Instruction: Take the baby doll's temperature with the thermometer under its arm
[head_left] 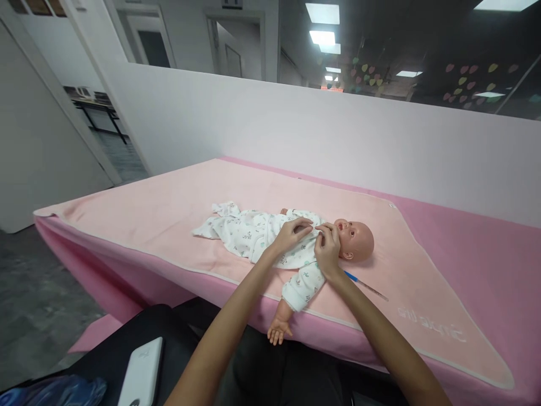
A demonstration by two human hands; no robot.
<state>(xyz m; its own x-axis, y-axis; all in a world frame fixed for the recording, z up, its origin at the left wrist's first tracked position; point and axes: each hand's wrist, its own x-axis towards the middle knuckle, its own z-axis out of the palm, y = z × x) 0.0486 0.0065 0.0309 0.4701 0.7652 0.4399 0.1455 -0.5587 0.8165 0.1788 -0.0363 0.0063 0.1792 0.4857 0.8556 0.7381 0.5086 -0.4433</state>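
Fingers (pixel 326 227) of the right hand (pixel 328 254) were bent, thumb and forefinger drawn close at the doll's upper chest; could not tell whether they pinched any cloth. Left hand (pixel 291 234) faced it, thumb and forefinger arched with a gap inside, tips nearly meeting the right's; grip also unclear. Baby doll (pixel 270 226) lay on its back mid-frame, head to the right, so its front faced up and presumably let both hands work from above. Printed white outfit (pixel 244 232) covered it, leg ends limp toward frame left. Near arm (pixel 301 290) reached past the edge at lower center, likely because the doll lay close to that side. Pale pink blanket (pixel 164 217) sat underneath, probably as padding, over brighter pink cloth (pixel 494 248). Slim blue-handled tool (pixel 353 277) rested right of center beside the right forearm, probably kept handy. White phone-like device (pixel 141 372) lay lower left on a black seat (pixel 139 327)
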